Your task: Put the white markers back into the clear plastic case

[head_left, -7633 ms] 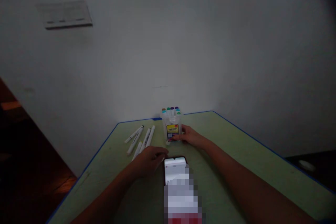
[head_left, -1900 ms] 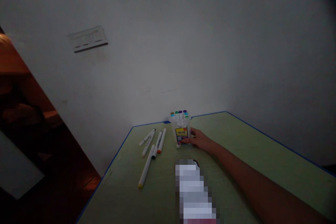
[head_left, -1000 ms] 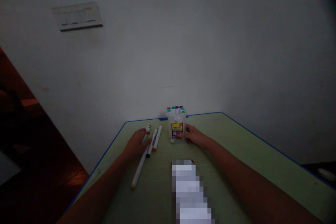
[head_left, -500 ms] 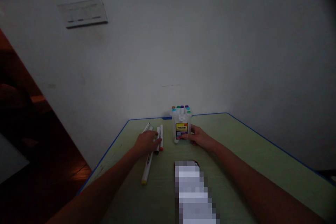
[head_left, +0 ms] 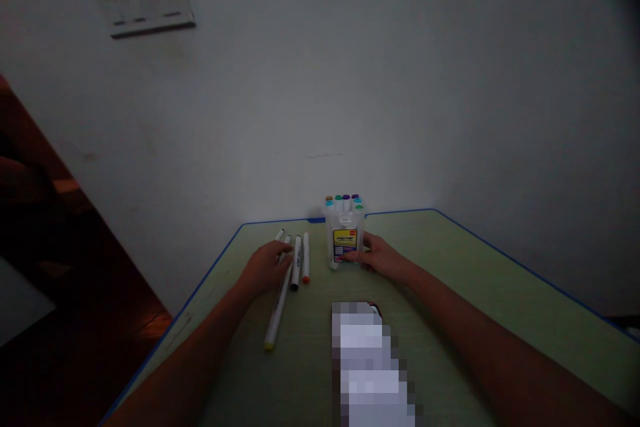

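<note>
- From here, the right hand (head_left: pixel 377 259) is clamped on the clear marker case (head_left: pixel 345 221), upright on the green surface (head_left: pixel 480 267); a light, low grip should steady it.
- The left hand (head_left: pixel 264 268) is over the loose white markers, beside the case; I can't tell whether its fingers are closed on one.
- Nudging the yellow-ended marker (head_left: pixel 277 320) gently ought to avoid rolling its neighbours.
- The case's yellow label (head_left: pixel 345 237) seems to read "marker"; its red badge is too small to read.
</note>
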`<action>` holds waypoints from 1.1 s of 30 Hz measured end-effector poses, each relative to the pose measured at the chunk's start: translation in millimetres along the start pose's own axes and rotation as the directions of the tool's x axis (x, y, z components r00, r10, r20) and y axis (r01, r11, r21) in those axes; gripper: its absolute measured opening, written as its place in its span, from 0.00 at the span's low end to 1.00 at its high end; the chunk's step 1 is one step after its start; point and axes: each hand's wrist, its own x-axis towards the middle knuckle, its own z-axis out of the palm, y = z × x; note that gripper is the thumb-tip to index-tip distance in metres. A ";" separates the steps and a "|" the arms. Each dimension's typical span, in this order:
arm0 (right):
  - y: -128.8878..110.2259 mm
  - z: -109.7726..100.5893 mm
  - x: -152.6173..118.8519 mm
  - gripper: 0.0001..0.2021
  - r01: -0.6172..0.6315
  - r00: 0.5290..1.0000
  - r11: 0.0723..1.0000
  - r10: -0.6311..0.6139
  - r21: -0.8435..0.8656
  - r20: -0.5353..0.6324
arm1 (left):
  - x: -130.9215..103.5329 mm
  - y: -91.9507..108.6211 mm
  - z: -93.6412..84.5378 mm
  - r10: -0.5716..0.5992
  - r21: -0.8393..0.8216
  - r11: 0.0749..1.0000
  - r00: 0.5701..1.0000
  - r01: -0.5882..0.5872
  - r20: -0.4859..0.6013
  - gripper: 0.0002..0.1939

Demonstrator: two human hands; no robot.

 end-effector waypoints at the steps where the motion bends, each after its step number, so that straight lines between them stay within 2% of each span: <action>1: -0.4 0.1 -0.2 0.22 -0.004 1.000 1.000 0.004 -0.002 0.000 | 0.8 -1.0 0.3 -0.008 0.015 1.000 1.000 0.008 -0.009 0.17; 13: 4.6 1.5 1.3 0.22 0.010 1.000 1.000 -0.010 -0.010 0.010 | -0.2 -5.4 -3.2 -0.076 0.135 0.988 0.996 0.070 0.044 0.17; 20: 4.8 3.3 1.6 0.23 0.013 1.000 1.000 -0.013 0.010 -0.010 | -2.0 -7.1 -3.7 -0.093 0.130 0.987 0.995 0.090 0.021 0.18; 33: 8.0 4.0 0.8 0.23 0.011 1.000 1.000 -0.011 0.018 -0.006 | 1.9 -15.2 -2.3 -0.145 0.109 0.985 0.983 0.133 0.114 0.17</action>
